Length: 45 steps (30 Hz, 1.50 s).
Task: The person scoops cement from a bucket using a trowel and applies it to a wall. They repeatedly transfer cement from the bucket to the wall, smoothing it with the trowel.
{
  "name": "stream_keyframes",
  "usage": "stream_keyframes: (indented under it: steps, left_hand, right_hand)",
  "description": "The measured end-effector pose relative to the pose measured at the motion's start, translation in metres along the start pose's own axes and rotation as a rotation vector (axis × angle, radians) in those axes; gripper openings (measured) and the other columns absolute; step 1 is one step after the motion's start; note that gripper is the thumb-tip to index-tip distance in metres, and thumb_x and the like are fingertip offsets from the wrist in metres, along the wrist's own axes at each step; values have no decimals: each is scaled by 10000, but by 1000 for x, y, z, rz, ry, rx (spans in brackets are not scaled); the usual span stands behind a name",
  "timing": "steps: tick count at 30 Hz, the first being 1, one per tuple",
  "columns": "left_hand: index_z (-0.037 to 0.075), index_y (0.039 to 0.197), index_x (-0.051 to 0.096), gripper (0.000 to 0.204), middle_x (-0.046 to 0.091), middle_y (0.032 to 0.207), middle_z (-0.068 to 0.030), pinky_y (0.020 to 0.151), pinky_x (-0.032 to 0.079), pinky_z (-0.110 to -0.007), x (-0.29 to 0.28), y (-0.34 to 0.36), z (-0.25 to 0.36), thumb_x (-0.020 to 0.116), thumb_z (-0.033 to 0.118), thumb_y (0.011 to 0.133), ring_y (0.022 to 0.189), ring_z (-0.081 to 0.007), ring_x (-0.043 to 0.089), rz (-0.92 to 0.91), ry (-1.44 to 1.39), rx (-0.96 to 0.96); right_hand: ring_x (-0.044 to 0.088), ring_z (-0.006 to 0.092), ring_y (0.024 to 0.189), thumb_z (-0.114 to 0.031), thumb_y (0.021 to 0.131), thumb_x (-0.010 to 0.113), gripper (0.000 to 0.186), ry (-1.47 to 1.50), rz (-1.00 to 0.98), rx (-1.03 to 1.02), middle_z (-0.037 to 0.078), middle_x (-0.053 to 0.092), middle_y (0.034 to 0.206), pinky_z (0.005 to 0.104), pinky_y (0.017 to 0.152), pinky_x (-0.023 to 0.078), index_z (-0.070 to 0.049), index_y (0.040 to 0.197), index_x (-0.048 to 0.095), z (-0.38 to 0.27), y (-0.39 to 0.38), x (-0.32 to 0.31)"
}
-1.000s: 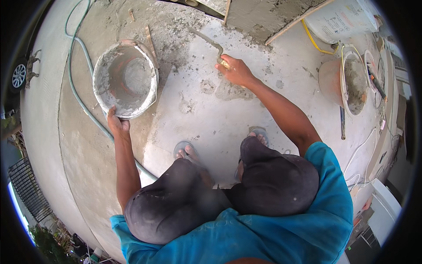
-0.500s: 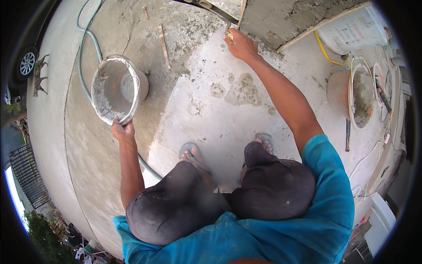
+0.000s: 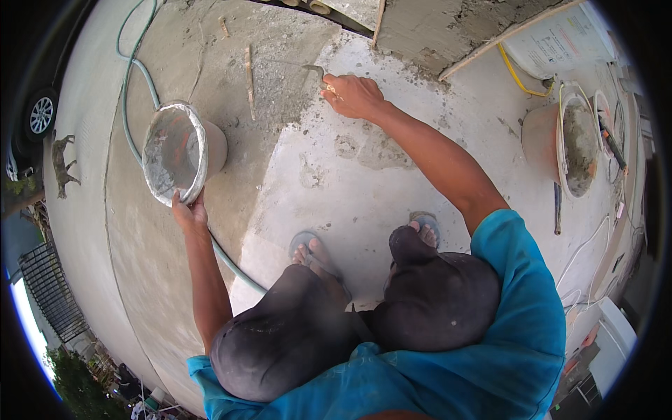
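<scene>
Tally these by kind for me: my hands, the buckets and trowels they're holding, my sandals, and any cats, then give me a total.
Hands (left hand, right hand): 2
Held bucket: 1
Held trowel: 1
Sandals: 2
Cat: 1
Total: 7

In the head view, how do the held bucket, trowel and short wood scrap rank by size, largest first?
1. Held bucket
2. Trowel, partly hidden by the right hand
3. Short wood scrap

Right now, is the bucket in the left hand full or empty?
Nearly empty, apparently: the bucket in the left hand shows grey-coated inner wall with orange patches; its bottom is unclear.
</scene>
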State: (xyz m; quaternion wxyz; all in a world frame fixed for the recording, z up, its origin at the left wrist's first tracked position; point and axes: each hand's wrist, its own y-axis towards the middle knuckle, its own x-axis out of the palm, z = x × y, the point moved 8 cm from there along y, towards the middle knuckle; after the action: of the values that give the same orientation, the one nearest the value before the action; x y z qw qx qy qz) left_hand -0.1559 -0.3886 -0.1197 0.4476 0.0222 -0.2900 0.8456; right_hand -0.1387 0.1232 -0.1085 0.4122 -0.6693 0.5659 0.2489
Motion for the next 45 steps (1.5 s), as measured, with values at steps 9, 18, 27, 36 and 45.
stream_keyframes:
  steps: [9, 18, 27, 36, 45]
  left_hand:
    - [-64, 1543, 241, 668, 350, 1541, -287, 1139, 424, -632, 8, 4, 0, 540, 247, 1032, 1386, -467, 444, 3, 111, -44]
    - [112, 1606, 293, 802, 333, 1638, -128, 1246, 138, -565, -29, 5, 14, 485, 578, 982, 1523, -318, 286, 59, 144, -1]
    - [56, 1569, 345, 836, 365, 1624, -149, 1185, 252, -569, -19, 6, 5, 662, 498, 934, 1451, -353, 394, 78, 122, -22]
    - [-13, 1521, 376, 689, 418, 1528, -232, 1177, 328, -499, 73, -81, 103, 624, 384, 1015, 1417, -379, 415, 364, 624, 885]
    - [25, 1599, 292, 826, 214, 1679, -183, 1233, 99, -561, 472, -460, 148, 618, 476, 989, 1550, -388, 168, -901, 690, 1872]
  right_hand:
    - [714, 382, 934, -331, 1012, 582, 356, 62, 38, 25, 195, 707, 1028, 506, 794, 564, -69, 1251, 612, 44, -25, 29]
    - [619, 309, 736, -317, 961, 692, 304, 422, 702, -505, 100, 595, 854, 414, 644, 518, -44, 1061, 604, -106, -135, -54]
    - [702, 426, 919, -386, 967, 594, 393, 222, -58, -82, 215, 716, 943, 531, 775, 526, -87, 1222, 584, -67, -152, 24]
    - [709, 331, 866, -445, 890, 733, 424, 348, -327, 183, 159, 740, 1010, 443, 736, 529, -69, 1077, 666, -4, -163, 50]
    - [695, 372, 847, -493, 894, 731, 394, 256, 17, 495, 152, 708, 885, 477, 762, 520, -143, 1045, 631, 85, -304, 38]
